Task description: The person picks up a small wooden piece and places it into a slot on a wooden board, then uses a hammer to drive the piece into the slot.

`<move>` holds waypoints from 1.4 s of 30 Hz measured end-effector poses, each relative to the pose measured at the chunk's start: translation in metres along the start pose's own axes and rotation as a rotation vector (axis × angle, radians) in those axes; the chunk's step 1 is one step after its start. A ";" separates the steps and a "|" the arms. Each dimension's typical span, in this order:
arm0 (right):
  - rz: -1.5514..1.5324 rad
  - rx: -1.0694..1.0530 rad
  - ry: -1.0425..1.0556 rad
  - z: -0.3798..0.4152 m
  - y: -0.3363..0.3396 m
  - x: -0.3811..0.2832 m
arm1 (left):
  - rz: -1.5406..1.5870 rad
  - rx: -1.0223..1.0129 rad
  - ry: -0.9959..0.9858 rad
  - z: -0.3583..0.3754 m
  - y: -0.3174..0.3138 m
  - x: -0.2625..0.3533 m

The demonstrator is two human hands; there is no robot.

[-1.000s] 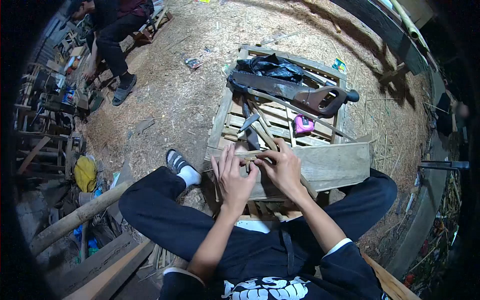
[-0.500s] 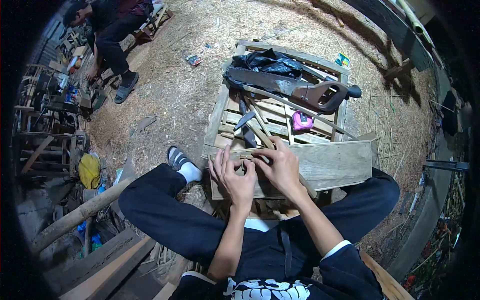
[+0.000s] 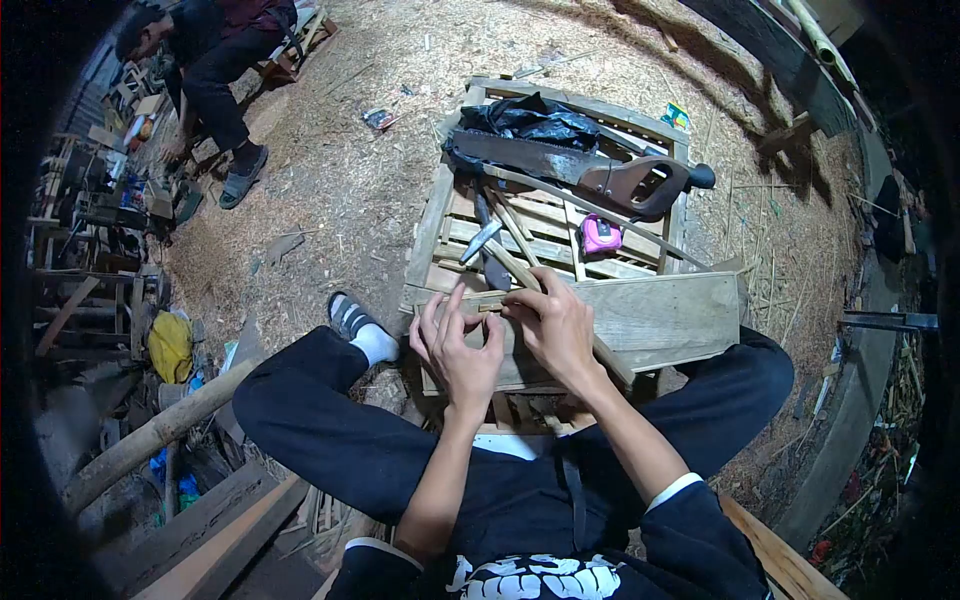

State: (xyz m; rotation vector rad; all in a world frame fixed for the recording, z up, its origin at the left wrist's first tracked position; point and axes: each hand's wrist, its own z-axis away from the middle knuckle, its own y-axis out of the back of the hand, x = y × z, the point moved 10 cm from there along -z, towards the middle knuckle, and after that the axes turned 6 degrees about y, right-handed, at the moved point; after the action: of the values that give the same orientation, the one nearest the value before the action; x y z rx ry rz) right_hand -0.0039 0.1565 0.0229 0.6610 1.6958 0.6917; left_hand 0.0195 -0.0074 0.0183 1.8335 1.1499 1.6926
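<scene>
- The short tan wooden strip [image 3: 491,308] lay above the long gray wooden board [image 3: 660,320], near its far left corner.
- Its long side ran left to right, roughly along the board's far edge.
- The right hand [image 3: 556,325] pinched its right end.
- The left hand [image 3: 462,348] curled by its left end; I could not tell if it gripped.
- The pink tape measure [image 3: 601,234] sat beyond the board.
</scene>
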 end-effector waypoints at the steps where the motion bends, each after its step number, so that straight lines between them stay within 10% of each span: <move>1: -0.003 -0.006 -0.005 0.000 -0.001 0.001 | 0.019 -0.003 -0.011 -0.001 0.002 0.001; 11: -0.047 -0.041 -0.082 -0.007 0.005 0.006 | 0.135 -0.297 -0.291 -0.027 -0.016 0.013; 42: 0.096 -0.002 -0.002 -0.003 0.018 0.001 | 0.245 -0.222 -0.346 -0.032 -0.010 0.004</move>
State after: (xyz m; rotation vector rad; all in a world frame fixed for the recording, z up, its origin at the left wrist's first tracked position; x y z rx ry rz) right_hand -0.0061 0.1687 0.0361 0.7453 1.6696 0.7595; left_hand -0.0139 -0.0061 0.0196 2.0803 0.5942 1.4728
